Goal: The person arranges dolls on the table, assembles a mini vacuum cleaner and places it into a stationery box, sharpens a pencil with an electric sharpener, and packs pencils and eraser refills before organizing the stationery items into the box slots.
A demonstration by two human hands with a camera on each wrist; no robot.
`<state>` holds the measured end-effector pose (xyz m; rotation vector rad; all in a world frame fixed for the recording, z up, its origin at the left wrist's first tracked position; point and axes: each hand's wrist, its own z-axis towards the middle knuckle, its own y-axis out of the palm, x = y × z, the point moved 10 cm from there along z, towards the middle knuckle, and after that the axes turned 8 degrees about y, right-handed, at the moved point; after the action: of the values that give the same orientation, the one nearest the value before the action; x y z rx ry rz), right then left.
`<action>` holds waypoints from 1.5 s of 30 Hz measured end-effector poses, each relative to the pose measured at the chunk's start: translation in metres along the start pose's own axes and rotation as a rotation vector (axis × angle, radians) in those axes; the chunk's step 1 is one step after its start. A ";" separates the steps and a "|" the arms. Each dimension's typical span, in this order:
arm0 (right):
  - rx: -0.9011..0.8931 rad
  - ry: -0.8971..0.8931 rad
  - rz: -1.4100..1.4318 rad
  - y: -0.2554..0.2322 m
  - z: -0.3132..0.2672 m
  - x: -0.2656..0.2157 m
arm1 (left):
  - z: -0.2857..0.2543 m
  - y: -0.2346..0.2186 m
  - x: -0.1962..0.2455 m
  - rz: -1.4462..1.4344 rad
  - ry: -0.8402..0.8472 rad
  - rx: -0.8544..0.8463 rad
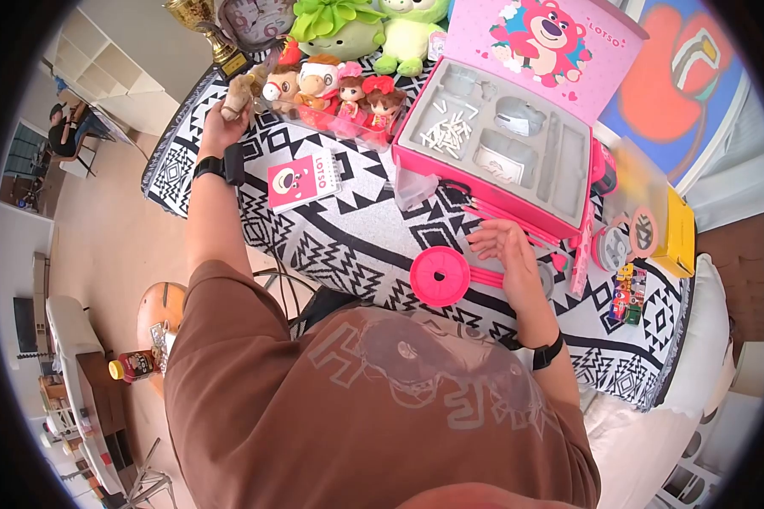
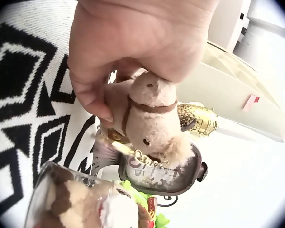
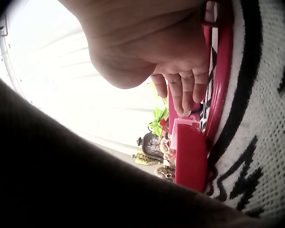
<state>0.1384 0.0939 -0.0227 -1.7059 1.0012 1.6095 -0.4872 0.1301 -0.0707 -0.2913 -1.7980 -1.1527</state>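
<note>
My left hand (image 1: pixel 223 134) grips a small beige plush horse (image 2: pixel 154 116) at the table's far left. A brown strap circles the horse's muzzle, and a gold chain with a clasp hangs by its head. Part of its body is hidden behind my fingers. Beside it, a clear box (image 1: pixel 318 119) holds several plush toys and dolls. My right hand (image 1: pixel 514 259) is over the cloth with its fingers extended, holding nothing. Just left of its fingers is a round pink lid-like piece (image 1: pixel 440 288) with a dark hole in the middle.
An open pink gift box (image 1: pixel 492 199) with a grey insert holds small white sticks. A pink notebook (image 1: pixel 295 184) lies on the patterned cloth (image 1: pixel 373 225). Behind stand a gold trophy (image 1: pixel 197 17), a clock (image 1: pixel 257 21) and green plush toys (image 1: pixel 335 38). A yellow box (image 1: pixel 679 233) is at the right.
</note>
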 end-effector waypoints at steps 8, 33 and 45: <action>0.003 -0.003 0.006 -0.002 0.000 0.002 | 0.031 -0.033 -0.013 0.189 0.050 0.173; 0.001 0.023 0.006 -0.001 -0.001 -0.001 | -0.196 0.207 0.004 0.857 0.510 -0.407; 0.023 -0.006 0.027 -0.004 -0.002 0.004 | -0.390 0.345 -0.168 1.270 0.257 -1.526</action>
<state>0.1432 0.0940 -0.0268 -1.6783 1.0399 1.6124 0.0427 0.0442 0.0360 -1.7085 0.0493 -1.1698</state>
